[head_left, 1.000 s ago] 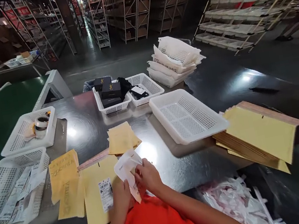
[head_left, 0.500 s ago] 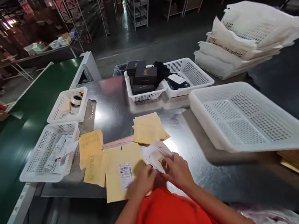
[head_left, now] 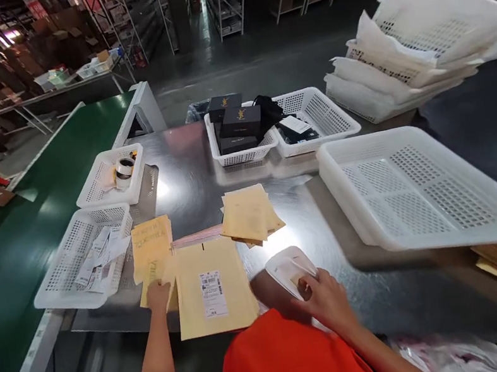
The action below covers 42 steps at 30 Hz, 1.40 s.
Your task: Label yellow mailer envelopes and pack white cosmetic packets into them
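Observation:
My left hand (head_left: 157, 297) is at the lower end of a small stack of yellow padded envelopes (head_left: 151, 235) with handwriting on them, its fingers closed at the edge. Beside it lies a larger yellow envelope (head_left: 188, 293) with a printed shipping label (head_left: 212, 295) stuck on its face. In my right hand (head_left: 329, 300) is a folded, curved white paper (head_left: 288, 263), pinched between thumb and fingers over the table; part of it is hidden by the hand. Just beyond sits another pile of small yellow envelopes (head_left: 248, 212).
To the left, one white basket (head_left: 60, 280) holds paper slips, another (head_left: 85, 189) tape rolls. Black boxes (head_left: 242, 122) fill a basket at the back. A large white tray (head_left: 342, 201) and stacked baskets (head_left: 403, 82) stand right. A green conveyor (head_left: 49, 176) runs along the left.
My left hand has moved left from the white paper to the small envelope stack. My right hand, with the paper, has shifted right. My view has shifted slightly.

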{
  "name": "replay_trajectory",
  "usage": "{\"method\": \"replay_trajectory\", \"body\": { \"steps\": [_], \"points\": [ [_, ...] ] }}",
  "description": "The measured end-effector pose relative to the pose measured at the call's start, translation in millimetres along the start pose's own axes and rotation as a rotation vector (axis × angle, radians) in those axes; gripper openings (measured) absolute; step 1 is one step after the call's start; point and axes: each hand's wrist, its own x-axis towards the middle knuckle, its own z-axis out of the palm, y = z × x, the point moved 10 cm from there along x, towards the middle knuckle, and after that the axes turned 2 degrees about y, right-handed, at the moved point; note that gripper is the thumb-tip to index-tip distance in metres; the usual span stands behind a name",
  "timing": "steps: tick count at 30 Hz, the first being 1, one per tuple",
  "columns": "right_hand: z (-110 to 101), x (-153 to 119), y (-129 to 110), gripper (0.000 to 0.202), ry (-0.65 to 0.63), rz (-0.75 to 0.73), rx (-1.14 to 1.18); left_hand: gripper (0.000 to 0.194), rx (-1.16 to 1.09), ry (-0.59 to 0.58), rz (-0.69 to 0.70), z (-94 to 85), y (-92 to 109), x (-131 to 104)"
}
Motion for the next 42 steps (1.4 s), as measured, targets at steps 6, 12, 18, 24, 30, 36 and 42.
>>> {"method": "replay_trajectory", "body": {
  "steps": [6,12,18,24,30,36,42],
  "points": [
    [5.6,0.5,0.8,0.03,-0.005,0.007,0.01,0.028,0.118,0.018,0.285,-2.2,84.5,-43.0],
    [-0.9,1.4,-22.6,0.036,-0.023,-0.148,0.018,0.029,0.183,-0.122,0.494,89.2,153.5,-97.6],
    [5.8,0.2,-52.5,0.036,-0.144,-0.277,0.005,0.04,0.163,-0.167,0.531,125.4,156.1,-99.8],
    [21.2,-0.3,-91.8,0.024,-0.26,-0.422,-0.014,0.026,0.025,-0.211,0.493,135.0,139.5,-105.6],
    [38.5,-0.2,-121.0,0.021,-0.296,-0.519,-0.006,0.012,-0.044,-0.285,0.479,136.7,124.0,-100.8],
    [52.7,0.0,-122.3,0.023,-0.292,-0.572,-0.031,0.023,-0.021,-0.198,0.447,119.2,117.9,-94.8],
    [50.1,-13.3,-137.0,0.021,-0.277,-0.735,-0.033,0.026,0.063,-0.172,0.616,104.7,139.9,-102.7]
  ]
}}
